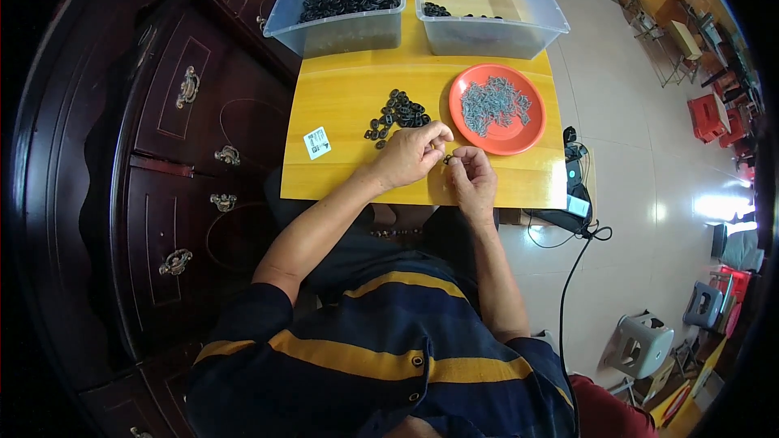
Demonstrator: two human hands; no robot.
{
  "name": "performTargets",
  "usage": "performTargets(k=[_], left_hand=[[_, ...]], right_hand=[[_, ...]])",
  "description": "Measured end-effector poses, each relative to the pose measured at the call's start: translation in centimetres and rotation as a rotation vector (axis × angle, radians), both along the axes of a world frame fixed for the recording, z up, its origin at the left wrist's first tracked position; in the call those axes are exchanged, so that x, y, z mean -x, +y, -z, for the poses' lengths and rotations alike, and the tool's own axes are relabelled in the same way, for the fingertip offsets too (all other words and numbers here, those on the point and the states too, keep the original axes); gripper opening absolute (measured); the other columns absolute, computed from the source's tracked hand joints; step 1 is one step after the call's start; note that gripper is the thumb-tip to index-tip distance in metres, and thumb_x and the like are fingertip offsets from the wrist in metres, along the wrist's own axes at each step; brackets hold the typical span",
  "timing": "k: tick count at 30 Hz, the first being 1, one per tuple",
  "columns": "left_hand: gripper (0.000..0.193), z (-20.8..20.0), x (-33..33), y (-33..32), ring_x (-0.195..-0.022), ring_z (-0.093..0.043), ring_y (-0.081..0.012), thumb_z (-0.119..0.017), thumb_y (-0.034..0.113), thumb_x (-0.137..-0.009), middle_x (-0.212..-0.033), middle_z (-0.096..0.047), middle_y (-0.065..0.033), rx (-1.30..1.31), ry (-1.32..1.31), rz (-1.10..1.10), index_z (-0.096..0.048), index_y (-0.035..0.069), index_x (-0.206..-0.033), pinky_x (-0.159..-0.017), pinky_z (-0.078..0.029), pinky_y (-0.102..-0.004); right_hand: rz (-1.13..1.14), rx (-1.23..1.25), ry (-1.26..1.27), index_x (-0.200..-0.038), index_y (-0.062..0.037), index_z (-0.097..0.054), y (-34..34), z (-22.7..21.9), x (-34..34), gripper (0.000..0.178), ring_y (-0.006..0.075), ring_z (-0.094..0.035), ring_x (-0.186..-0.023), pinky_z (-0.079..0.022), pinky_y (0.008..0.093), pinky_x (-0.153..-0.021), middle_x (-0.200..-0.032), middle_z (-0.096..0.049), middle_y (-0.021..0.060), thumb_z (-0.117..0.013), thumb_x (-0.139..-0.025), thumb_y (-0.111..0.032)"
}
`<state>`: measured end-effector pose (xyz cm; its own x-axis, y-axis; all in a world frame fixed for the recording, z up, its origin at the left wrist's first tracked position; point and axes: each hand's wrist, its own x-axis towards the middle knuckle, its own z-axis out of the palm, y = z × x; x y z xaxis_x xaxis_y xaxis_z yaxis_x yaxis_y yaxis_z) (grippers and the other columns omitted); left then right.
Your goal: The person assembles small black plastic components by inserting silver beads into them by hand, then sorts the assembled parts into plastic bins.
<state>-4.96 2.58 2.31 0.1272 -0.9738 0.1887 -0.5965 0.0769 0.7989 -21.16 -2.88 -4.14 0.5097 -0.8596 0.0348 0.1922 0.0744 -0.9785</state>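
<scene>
Small black oval pieces [399,110] lie in a loose pile on the yellow tabletop, just beyond my left hand [410,152]. The fingers of that hand are curled into a pinch near the rim of a red plate [519,144]; whatever is between them is too small to make out. Close beside it, my right hand [475,180] pinches a small black piece [447,160] between thumb and fingertips. On the plate rests a heap of thin grey metal pins [493,104].
At the table's far edge stand two clear plastic bins: the left bin [353,39] is heaped with black pieces, the right bin [487,42] holds a few. A white label card [317,143] lies at left. Dark drawers [174,219] flank the table; a black cable [565,276] hangs at right.
</scene>
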Motion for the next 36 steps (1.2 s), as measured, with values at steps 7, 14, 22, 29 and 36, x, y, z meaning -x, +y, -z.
performTargets(k=[7, 14, 22, 29, 36], left_hand=[[0.023, -0.1, 0.0, -0.1, -0.074, -0.068, -0.0233, -0.064, 0.003, -0.085, -0.080, -0.065, -0.0101, 0.000, -0.018, 0.001, -0.057, 0.004, -0.107, -0.069, -0.053, -0.0350], [0.022, 0.1, 0.2, -0.2, -0.076, -0.069, -0.0250, -0.063, 0.002, -0.085, -0.081, -0.066, -0.0120, -0.003, -0.079, 0.013, -0.058, 0.004, -0.106, -0.069, -0.053, -0.0359], [0.028, -0.3, -0.3, 0.1, -0.072, -0.068, -0.0181, -0.064, 0.002, -0.084, -0.080, -0.066, -0.0077, -0.014, 0.068, 0.011, -0.060, 0.004, -0.112, -0.067, -0.053, -0.0317], [0.027, 1.3, -2.4, 1.5, -0.079, -0.068, -0.0271, -0.066, 0.006, -0.083, -0.089, -0.068, -0.0095, -0.028, -0.314, -0.018, -0.065, 0.007, -0.110, -0.070, -0.054, -0.0393], [0.025, 2.1, -1.1, 1.1, -0.084, -0.067, -0.0315, -0.068, 0.016, -0.084, -0.092, -0.065, -0.0088, -0.060, -0.500, -0.022, -0.067, 0.010, -0.107, -0.073, -0.054, -0.0447]], right_hand=[[-0.002, -0.018, -0.030, -0.105, -0.0019, -0.059, -0.1, 0.5, -0.1, 0.011, 0.0032, -0.056, -0.073, -0.049, 0.0201, -0.061, -0.089, -0.062, -0.0011, -0.061, -0.095, -0.004], [-0.005, -0.049, -0.021, -0.102, -0.0025, -0.060, 0.0, 0.6, -0.2, 0.007, 0.0022, -0.055, -0.073, -0.047, 0.0188, -0.064, -0.087, -0.062, -0.0023, -0.061, -0.095, -0.003], [0.023, -0.062, -0.073, -0.101, -0.0028, -0.059, 0.0, 0.2, -0.2, 0.008, 0.0014, -0.053, -0.073, -0.046, 0.0182, -0.065, -0.086, -0.060, -0.0045, -0.062, -0.094, -0.002], [0.058, -0.023, -0.079, -0.101, -0.0034, -0.058, -0.2, 1.0, -0.2, 0.008, 0.0008, -0.053, -0.074, -0.045, 0.0172, -0.065, -0.086, -0.059, -0.0048, -0.062, -0.094, -0.002], [0.046, -0.052, -0.093, -0.101, -0.0033, -0.058, -0.2, 0.5, 0.0, 0.008, 0.0012, -0.053, -0.072, -0.046, 0.0175, -0.064, -0.086, -0.059, -0.0043, -0.062, -0.094, -0.002]])
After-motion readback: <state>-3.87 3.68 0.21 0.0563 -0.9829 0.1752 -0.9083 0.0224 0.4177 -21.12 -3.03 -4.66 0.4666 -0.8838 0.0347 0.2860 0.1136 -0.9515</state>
